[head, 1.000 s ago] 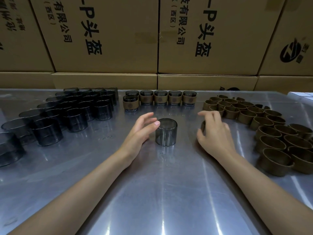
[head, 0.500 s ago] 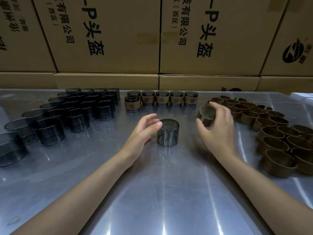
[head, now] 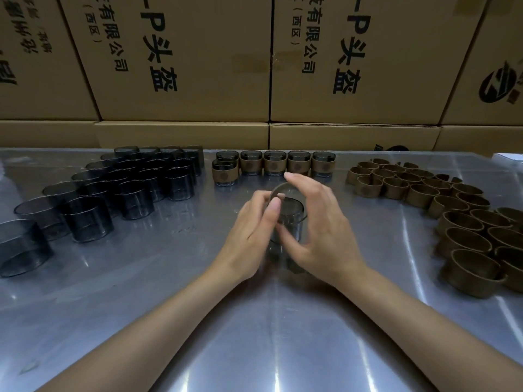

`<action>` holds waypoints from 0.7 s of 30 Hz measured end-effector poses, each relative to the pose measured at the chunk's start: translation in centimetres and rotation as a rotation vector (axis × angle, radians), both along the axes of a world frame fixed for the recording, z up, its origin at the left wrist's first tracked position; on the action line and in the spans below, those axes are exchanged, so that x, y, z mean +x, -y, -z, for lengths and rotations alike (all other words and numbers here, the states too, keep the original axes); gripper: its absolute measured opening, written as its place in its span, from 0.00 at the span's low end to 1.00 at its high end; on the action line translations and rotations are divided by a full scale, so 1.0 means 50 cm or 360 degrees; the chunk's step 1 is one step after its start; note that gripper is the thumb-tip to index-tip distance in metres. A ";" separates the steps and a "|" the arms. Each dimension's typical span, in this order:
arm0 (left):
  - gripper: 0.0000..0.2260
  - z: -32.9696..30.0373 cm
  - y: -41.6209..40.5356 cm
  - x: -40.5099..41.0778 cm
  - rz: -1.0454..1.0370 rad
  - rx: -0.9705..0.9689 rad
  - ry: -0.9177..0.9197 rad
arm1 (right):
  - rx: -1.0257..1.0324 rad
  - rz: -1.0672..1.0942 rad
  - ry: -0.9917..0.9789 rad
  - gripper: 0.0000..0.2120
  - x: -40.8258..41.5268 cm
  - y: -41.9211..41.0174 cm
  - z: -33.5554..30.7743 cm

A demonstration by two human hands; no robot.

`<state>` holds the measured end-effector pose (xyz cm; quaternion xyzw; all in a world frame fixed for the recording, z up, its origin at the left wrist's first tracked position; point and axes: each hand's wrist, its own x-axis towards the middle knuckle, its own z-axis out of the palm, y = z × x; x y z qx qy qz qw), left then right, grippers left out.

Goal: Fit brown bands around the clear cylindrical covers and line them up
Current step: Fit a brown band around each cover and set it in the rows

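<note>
brown band (head: 278, 189) in right grip (head: 319, 227), tilted over clear cover (head: 291, 219) held by left grip (head: 252, 230).

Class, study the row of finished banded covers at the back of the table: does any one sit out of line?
Yes. The leftmost banded cover sits nearer the person than the other banded covers, which form a straight row, so it breaks the line. It stands upright and looks undamaged.

A smoky clear cover (head: 290, 219) is standing upright at table centre, a brown band (head: 278, 189) tilting over its top rim.
</note>
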<state>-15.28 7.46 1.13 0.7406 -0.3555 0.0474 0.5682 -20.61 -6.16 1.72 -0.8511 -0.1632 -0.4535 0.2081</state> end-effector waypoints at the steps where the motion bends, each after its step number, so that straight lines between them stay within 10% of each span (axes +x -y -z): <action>1: 0.20 0.004 0.001 0.003 0.0021 0.0020 -0.0063 | 0.0024 -0.0010 -0.0070 0.33 0.000 0.001 0.001; 9: 0.21 0.012 0.005 0.018 0.0136 0.0053 -0.0260 | 0.0484 -0.0229 -0.0869 0.31 0.012 0.020 0.018; 21: 0.29 0.011 0.007 0.029 0.0145 0.0097 -0.0303 | 0.0979 -0.0365 -0.1039 0.26 0.034 0.033 0.028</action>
